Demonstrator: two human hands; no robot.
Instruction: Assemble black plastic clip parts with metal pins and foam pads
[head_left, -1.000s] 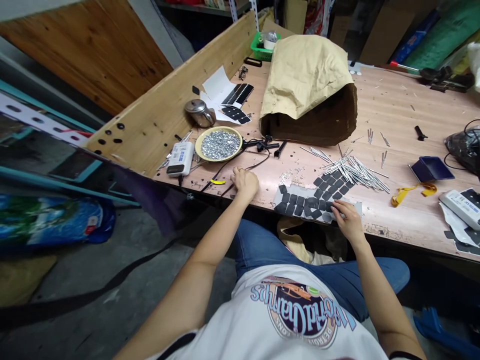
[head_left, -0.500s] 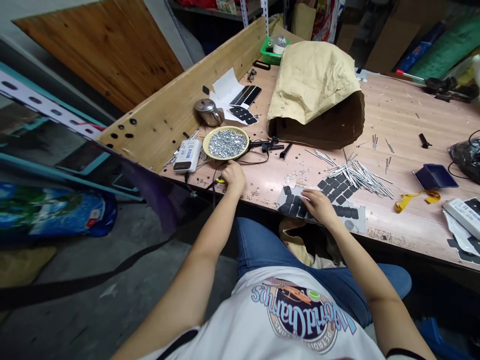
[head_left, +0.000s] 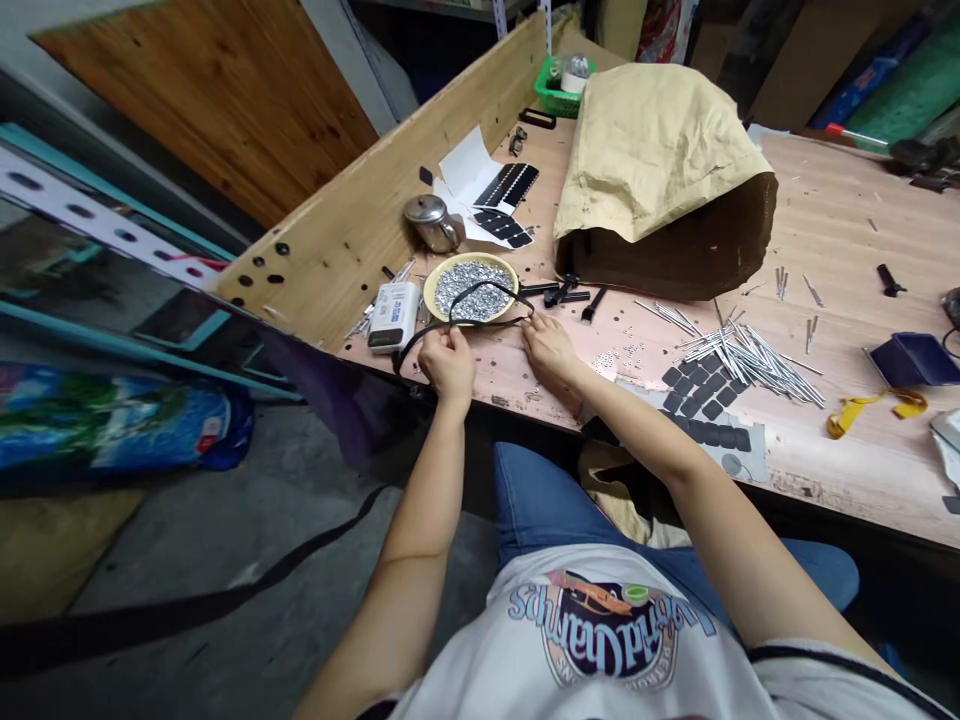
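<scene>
Head view. Your left hand [head_left: 448,368], at the near edge of the desk [head_left: 840,250], has its grip closed, thumb against bent fingers, on a thin black cord [head_left: 499,323]. Your right hand [head_left: 551,348] lies palm down on the desk, its fingertips at the right end of the cord's loop; whether this grip pinches the cord or merely touches it cannot be made out. The cord spans the space between your hands, its loop passing across the near part of a yellow-rimmed bowl [head_left: 430,293] filled with small silvery pieces. Left of the bowl is a white box [head_left: 395,314]; behind the bowl, a metal pot [head_left: 433,222] stands beside white paper [head_left: 466,168] bearing black pieces. Beyond your right hand, a large brown paper bag [head_left: 652,150] lies with its mouth toward you. To the right, thin metal rods [head_left: 765,365] are heaped next to rows of dark pads [head_left: 701,385]; a grey sheet [head_left: 759,458], partly hidden by your right forearm, lies nearer the edge.
</scene>
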